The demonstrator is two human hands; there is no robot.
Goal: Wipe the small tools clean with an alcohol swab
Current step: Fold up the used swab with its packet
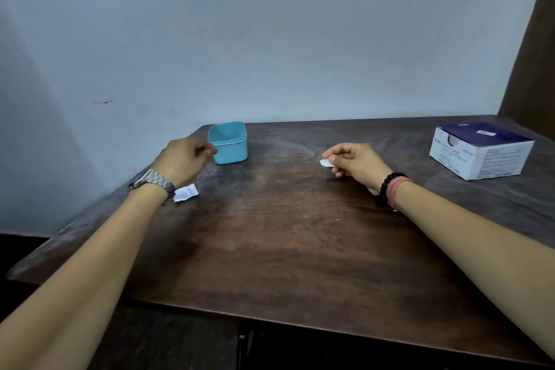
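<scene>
My right hand [356, 164] hovers over the middle right of the dark wooden table [285, 234] and pinches a small white alcohol swab [326, 163] between thumb and fingers. My left hand [184, 159] is curled just left of a light blue plastic tub [228, 143], fingertips close to its near wall; nothing shows in that hand. A torn white swab wrapper [185, 192] lies on the table beside my left wrist. I cannot see any small tools; the inside of the tub is mostly hidden from this angle.
A white and dark blue cardboard box [480, 150] of swabs stands at the back right. A pale wall [270, 39] rises behind the table. The table's near edge runs below my forearms.
</scene>
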